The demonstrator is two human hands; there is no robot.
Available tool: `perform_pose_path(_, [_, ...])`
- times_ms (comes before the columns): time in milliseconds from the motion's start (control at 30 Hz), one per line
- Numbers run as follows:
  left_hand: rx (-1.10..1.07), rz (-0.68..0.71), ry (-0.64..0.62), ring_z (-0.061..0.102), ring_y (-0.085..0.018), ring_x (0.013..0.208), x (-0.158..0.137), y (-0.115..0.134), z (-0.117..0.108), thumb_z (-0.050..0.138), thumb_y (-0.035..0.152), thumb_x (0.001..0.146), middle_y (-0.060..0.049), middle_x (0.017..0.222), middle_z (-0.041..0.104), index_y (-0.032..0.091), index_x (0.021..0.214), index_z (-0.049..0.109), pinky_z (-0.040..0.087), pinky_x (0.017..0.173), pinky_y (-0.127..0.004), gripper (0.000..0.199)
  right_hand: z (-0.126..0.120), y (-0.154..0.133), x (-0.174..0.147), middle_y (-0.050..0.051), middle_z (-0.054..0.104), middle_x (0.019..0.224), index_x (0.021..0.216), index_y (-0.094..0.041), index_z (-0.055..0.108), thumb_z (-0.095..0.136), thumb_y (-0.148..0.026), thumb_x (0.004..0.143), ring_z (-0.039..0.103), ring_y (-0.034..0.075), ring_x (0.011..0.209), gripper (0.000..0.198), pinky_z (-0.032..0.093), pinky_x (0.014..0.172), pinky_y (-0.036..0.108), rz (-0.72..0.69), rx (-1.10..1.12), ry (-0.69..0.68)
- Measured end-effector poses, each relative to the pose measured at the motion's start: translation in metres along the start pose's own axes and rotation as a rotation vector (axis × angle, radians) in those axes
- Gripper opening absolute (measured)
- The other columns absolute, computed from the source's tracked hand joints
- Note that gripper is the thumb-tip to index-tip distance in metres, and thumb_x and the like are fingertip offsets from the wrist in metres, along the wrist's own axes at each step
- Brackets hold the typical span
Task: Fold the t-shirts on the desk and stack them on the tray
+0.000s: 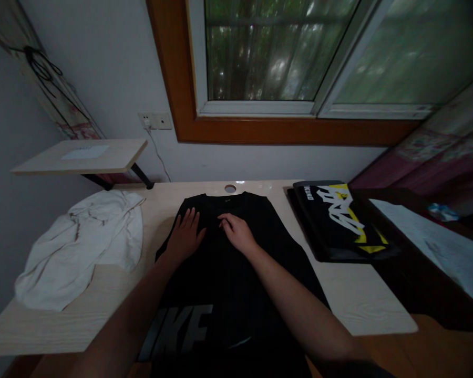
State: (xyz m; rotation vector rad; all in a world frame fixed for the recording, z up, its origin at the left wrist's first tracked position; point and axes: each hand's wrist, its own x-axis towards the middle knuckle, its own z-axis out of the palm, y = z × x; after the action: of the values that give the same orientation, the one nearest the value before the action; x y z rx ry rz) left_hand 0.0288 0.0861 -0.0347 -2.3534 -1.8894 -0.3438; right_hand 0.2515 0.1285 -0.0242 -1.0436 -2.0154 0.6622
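Note:
A black sleeveless top lies spread on the pale wooden desk, neckline toward the wall, its lower part hanging past the front edge. Large grey letters run across its lower left. My left hand rests flat on the upper left of the cloth, fingers stretched out and slightly spread. Just to the right, below the neckline, my right hand touches the fabric with loosely bent fingers, and I see nothing held in it. Part of the top is hidden under my forearms.
A crumpled white garment lies on the desk at left, below a small raised shelf bearing a paper. Folded black clothing with white and yellow print sits at right. Behind are a wall socket and a window.

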Motion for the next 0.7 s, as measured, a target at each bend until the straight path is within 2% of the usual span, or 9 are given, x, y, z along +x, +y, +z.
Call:
perform_pose_path(300, [0.02,0.008,0.003,0.024,-0.03,0.154,0.0,0.002,-0.002,0.034,0.047,0.102,-0.017,0.163,0.032,0.013,0.155,0.037,0.02,0.124,-0.054,0.062,-0.001,-0.003,0.0,0.002,0.072,0.091,0.107,-0.023,0.07,0.049,-0.014,0.096,0.069,0.017,0.089,0.025,0.053,0.087,0.032,-0.018,-0.014,0.0])
perform_pose_path(433, [0.03,0.012,0.01,0.024,-0.03,0.154,0.001,0.0,-0.001,0.033,0.047,0.102,-0.015,0.164,0.031,0.014,0.155,0.036,0.02,0.124,-0.053,0.062,-0.007,-0.007,0.004,0.004,0.073,0.098,0.108,-0.022,0.072,0.051,-0.014,0.095,0.069,0.018,0.092,0.026,0.054,0.089,0.033,-0.033,-0.084,-0.053])
perform_pose_path(567, [0.04,0.013,-0.008,0.022,-0.03,0.154,0.002,-0.004,-0.001,0.031,0.048,0.103,-0.015,0.164,0.03,0.013,0.155,0.036,0.019,0.125,-0.052,0.063,-0.028,-0.006,0.008,0.006,0.073,0.109,0.113,-0.021,0.071,0.051,-0.015,0.095,0.069,0.02,0.101,0.027,0.053,0.095,0.035,-0.026,-0.215,-0.095])
perform_pose_path(700, [0.072,0.003,-0.044,0.021,-0.028,0.154,0.006,-0.014,-0.002,0.029,0.048,0.103,-0.013,0.165,0.028,0.015,0.156,0.035,0.019,0.125,-0.051,0.063,-0.062,0.011,-0.004,0.01,0.07,0.117,0.123,-0.019,0.068,0.049,-0.018,0.097,0.066,0.023,0.111,0.032,0.052,0.101,0.037,0.011,-0.45,-0.103])
